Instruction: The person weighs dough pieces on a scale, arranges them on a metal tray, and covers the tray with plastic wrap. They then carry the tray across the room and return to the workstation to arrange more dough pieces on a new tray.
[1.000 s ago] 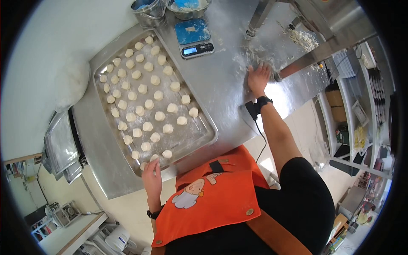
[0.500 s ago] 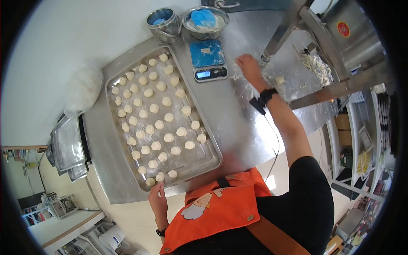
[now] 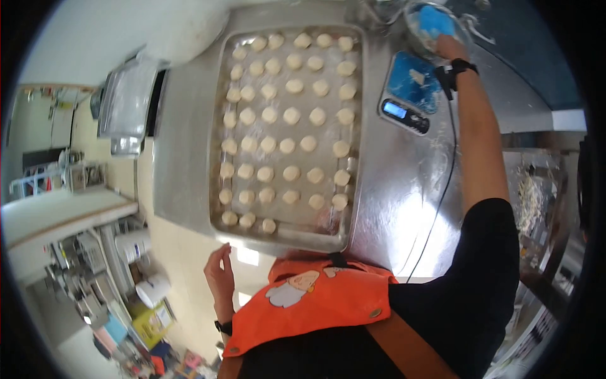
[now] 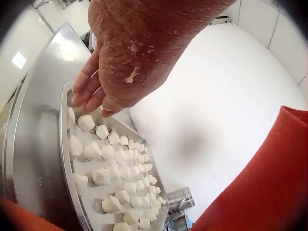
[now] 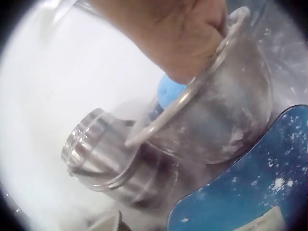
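Observation:
My right hand (image 3: pixel 449 47) reaches into a metal bowl (image 5: pixel 221 115) at the back right, its fingers hidden behind the rim in the right wrist view. White flour and a blue item (image 3: pixel 435 22) lie in that bowl, right beside the hand. My left hand (image 3: pixel 219 268) hangs off the table's front edge, fingers loosely bent and holding nothing; bits of dough stick to its skin in the left wrist view. Near it is the large metal tray (image 3: pixel 284 241), with rows of small round dough balls (image 3: pixel 291 115).
A digital scale (image 3: pixel 404 117) with a blue floury top stands between tray and bowl, a small pale piece (image 3: pixel 416 77) on it. A metal pail (image 5: pixel 115 159) adjoins the bowl. A plastic bag (image 3: pixel 189 25) lies behind the tray. A cable (image 3: pixel 449 170) trails from my right wrist.
My right hand has gone from the table top beside the scale into the bowl. My left hand has left the dough ball at the tray's front corner. The head view has turned right.

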A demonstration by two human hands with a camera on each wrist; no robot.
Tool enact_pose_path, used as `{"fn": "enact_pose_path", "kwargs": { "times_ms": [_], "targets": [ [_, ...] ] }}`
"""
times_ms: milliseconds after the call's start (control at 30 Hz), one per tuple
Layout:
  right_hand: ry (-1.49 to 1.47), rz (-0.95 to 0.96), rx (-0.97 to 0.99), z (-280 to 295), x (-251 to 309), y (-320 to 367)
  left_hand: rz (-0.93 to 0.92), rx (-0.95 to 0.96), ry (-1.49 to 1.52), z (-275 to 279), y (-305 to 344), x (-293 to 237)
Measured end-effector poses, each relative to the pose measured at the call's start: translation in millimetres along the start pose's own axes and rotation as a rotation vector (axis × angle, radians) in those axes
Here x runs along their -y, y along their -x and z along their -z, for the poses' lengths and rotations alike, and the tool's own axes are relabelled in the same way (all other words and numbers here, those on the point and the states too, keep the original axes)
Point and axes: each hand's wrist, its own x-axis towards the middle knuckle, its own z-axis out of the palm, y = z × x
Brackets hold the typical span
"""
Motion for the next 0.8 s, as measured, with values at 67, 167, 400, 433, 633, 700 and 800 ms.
{"fn": "enact_pose_path", "kwargs": {
  "times_ms": [67, 167, 400, 433, 633, 700, 800],
  "targets": [
    [0.068, 0.103, 0.027, -40.3, -32.2, -35.0, 0.035, 0.000, 0.019, 1.0, 4.1, 6.7],
    [-0.063, 0.022, -0.109, -2.9, -40.7, -6.7, 0.025, 0.041, 0.005, 1.2, -9.3, 9.8],
    [-0.999, 0.234, 0.220, 115.0, 115.8, 250.5, -0.257, 0.070, 0.102, -20.2, -55.4, 36.4],
    [-1.051, 0.256, 0.293, 101.1, 148.1, 282.0, -0.302, 0.094, 0.106, -25.6, -59.5, 40.0],
    [-0.670, 0.623, 0.167, 68.3, 303.8, 427.2, -0.554, 0.131, 0.199, -33.5, -78.6, 17.6],
    [-0.755, 0.767, -0.036, 48.1, 282.1, 438.7, -0.540, 0.174, 0.228, -34.7, -77.9, 20.6],
    [-0.931, 0.144, 0.523, 100.8, 231.5, 448.3, -0.581, 0.207, 0.207, -47.6, -76.1, 31.8]
  ]
}}
